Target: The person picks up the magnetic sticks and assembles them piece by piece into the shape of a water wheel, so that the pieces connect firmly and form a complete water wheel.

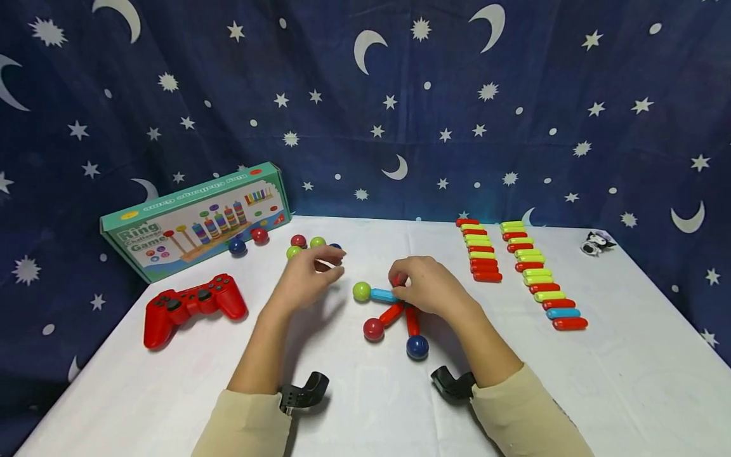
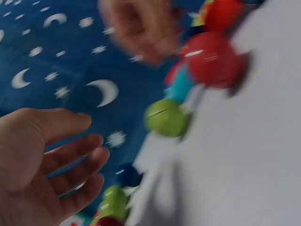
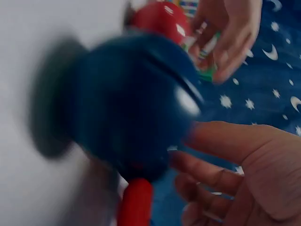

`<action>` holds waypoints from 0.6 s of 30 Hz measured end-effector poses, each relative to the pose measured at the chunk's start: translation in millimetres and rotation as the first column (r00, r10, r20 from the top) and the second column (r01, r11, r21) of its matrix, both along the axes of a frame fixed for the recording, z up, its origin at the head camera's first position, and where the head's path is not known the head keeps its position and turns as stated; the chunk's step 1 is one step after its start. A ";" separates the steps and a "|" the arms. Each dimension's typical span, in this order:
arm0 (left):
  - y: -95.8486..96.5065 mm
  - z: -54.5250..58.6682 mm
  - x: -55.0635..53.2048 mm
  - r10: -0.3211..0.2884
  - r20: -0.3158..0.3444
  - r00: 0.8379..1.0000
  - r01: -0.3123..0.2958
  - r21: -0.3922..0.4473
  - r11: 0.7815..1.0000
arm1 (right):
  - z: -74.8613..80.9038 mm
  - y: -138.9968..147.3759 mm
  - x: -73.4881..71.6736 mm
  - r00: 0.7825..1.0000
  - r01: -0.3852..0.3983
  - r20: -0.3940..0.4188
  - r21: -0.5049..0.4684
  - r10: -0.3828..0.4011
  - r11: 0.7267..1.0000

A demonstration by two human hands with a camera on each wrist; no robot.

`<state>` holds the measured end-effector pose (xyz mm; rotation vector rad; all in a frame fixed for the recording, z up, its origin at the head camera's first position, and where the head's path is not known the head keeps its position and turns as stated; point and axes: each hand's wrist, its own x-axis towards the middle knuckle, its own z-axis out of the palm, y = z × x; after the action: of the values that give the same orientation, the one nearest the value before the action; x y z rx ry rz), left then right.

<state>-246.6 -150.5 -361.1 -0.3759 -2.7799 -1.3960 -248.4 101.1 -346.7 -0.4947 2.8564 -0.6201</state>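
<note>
On the white table lies a joined figure of rods and balls. A light blue rod (image 1: pixel 383 295) ends in a green ball (image 1: pixel 362 291), a red rod (image 1: pixel 391 314) in a red ball (image 1: pixel 374 329), and another red rod (image 1: pixel 412 321) in a dark blue ball (image 1: pixel 417 347). My right hand (image 1: pixel 429 285) bends over the inner ends of the rods, pinching a red piece (image 1: pixel 399 279) between thumb and fingers; its shape is mostly hidden. Left of the green ball, my left hand (image 1: pixel 311 279) hovers with loosely bent fingers and holds nothing.
Behind my left hand lie loose balls, among them a green ball (image 1: pixel 318 242). A red game controller (image 1: pixel 194 308) and a game box (image 1: pixel 197 222) stand left. Two columns of rods (image 1: pixel 537 273) lie right, near a small black-and-white figure (image 1: pixel 597 243). A starry curtain (image 1: pixel 400 127) hangs behind.
</note>
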 end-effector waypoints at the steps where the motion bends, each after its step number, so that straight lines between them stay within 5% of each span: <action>1: -6.4 4.6 0.5 0.042 -0.016 0.999 -0.042 -0.031 0.999 | 3.0 4.0 0.0 1.000 0.014 0.013 0.001 -0.014 1.000; 4: -25.9 10.6 1.4 0.144 -0.016 0.989 -0.145 -0.159 0.977 | 10.4 12.9 0.9 0.997 0.055 0.051 0.025 -0.056 0.998; 7: -38.5 8.4 1.1 0.187 0.060 0.981 -0.164 -0.273 0.948 | 13.3 15.7 2.7 0.993 0.088 0.072 0.067 -0.092 0.994; 12: -40.7 -1.6 -0.8 0.135 0.181 0.974 -0.072 -0.315 0.946 | 9.1 8.1 6.6 0.989 0.109 0.090 0.117 -0.120 0.987; 18: -28.6 -14.7 -6.0 0.060 0.148 0.987 -0.025 -0.229 0.973 | 4.5 0.6 9.6 0.990 0.124 0.053 0.146 -0.133 0.981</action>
<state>-252.7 -179.1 -375.8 -0.2169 -3.0635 -1.1480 -238.8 101.7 -342.2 -0.2645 2.8626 -0.4380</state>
